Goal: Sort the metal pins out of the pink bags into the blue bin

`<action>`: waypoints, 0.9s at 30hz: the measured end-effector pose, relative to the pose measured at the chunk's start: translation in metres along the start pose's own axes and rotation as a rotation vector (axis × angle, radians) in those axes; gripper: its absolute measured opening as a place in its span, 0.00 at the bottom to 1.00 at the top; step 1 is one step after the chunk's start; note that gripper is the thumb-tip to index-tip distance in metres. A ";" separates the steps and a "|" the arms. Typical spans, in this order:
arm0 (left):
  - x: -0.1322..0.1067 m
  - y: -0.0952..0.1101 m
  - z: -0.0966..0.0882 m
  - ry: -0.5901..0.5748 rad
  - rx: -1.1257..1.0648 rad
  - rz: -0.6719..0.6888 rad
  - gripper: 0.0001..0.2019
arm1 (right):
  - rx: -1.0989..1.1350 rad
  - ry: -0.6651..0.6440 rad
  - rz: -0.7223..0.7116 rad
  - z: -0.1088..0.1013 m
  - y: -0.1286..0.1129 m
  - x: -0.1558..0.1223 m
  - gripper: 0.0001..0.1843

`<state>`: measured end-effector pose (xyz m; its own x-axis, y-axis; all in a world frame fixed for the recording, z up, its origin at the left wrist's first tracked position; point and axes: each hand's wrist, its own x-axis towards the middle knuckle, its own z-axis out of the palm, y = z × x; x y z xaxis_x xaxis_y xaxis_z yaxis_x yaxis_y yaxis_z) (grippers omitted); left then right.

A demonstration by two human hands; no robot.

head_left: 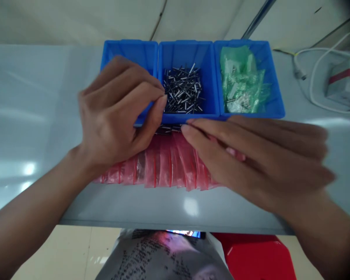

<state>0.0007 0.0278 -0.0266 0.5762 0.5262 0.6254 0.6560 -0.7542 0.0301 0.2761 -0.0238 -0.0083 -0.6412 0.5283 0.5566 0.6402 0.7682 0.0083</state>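
Note:
My left hand [119,109] is closed in a pinch, thumb against forefinger, at the front left corner of the middle blue bin [189,54]. Whatever lies between those fingertips is too small to make out. That bin holds a heap of thin metal rivets [183,89], silver and dark. More rivets [167,129] lie just in front of it, between my two hands. My right hand [256,155], a little blurred, has thumb and forefinger tips together by the bin's front edge; any thing held there is hidden. Beneath both hands lies an overlapping row of pink zip bags [163,167].
The left blue bin [128,50] is partly covered by my left hand. Green plastic bags with small parts [242,85] fill the right blue bin [268,101]. A white cable [312,77] and a box [344,83] are at far right. A red stool [259,256] stands below the grey table [134,206].

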 end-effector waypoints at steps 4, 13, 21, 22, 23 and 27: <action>0.000 0.004 0.003 -0.022 0.013 0.008 0.02 | -0.224 -0.032 -0.197 0.013 -0.004 0.005 0.09; -0.002 0.006 -0.001 -0.038 0.048 0.007 0.03 | -0.279 -0.139 -0.175 0.028 -0.004 0.003 0.12; 0.000 0.006 -0.002 -0.041 0.054 0.032 0.04 | -0.107 -0.001 -0.183 0.019 0.003 0.004 0.10; 0.000 0.006 -0.002 -0.038 0.063 0.040 0.04 | -0.075 0.016 -0.160 0.019 0.003 0.004 0.10; -0.001 0.006 -0.002 -0.036 0.068 0.045 0.04 | -0.036 0.038 -0.135 0.018 0.001 0.004 0.09; -0.003 0.004 -0.003 0.035 0.026 0.068 0.11 | 0.157 0.101 -0.016 0.015 -0.001 0.006 0.08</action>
<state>0.0005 0.0217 -0.0266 0.6026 0.4600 0.6521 0.6286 -0.7770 -0.0328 0.2651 -0.0155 -0.0175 -0.5998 0.4830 0.6380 0.5516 0.8271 -0.1075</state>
